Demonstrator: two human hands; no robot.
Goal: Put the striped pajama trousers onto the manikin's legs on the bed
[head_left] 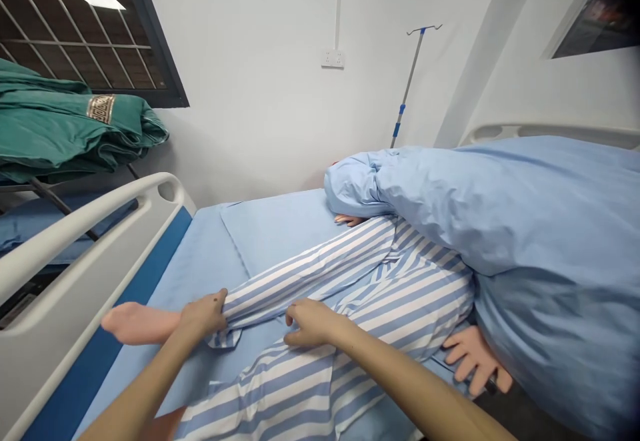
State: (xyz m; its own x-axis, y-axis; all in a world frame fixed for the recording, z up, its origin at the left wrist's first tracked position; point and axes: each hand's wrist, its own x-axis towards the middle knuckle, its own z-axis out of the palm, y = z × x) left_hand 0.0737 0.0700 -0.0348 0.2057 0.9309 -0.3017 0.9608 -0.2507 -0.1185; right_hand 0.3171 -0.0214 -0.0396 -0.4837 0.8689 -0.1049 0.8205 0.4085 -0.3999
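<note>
A figure that looks like a care manikin lies on the bed in blue-and-white striped trousers point(310, 274). My left hand point(204, 315) is closed round the far lower leg at the trouser cuff, just above the bare foot point(127, 321). Between the two legs is my right hand point(315, 324), resting by the near trouser leg. Its fingers are loosely bent, with a gap between thumb and fingers, and nothing shows in it. A blue quilt point(450, 201) covers the upper body. One manikin hand point(477, 357) sticks out at the near side.
A white bed end board point(95, 254) with a blue stripe stands at the left. Beyond it, green folded fabric point(75, 127) lies on another bed. An IV pole point(407, 87) stands against the back wall. The light blue bedsheet point(200, 261) shows around the legs.
</note>
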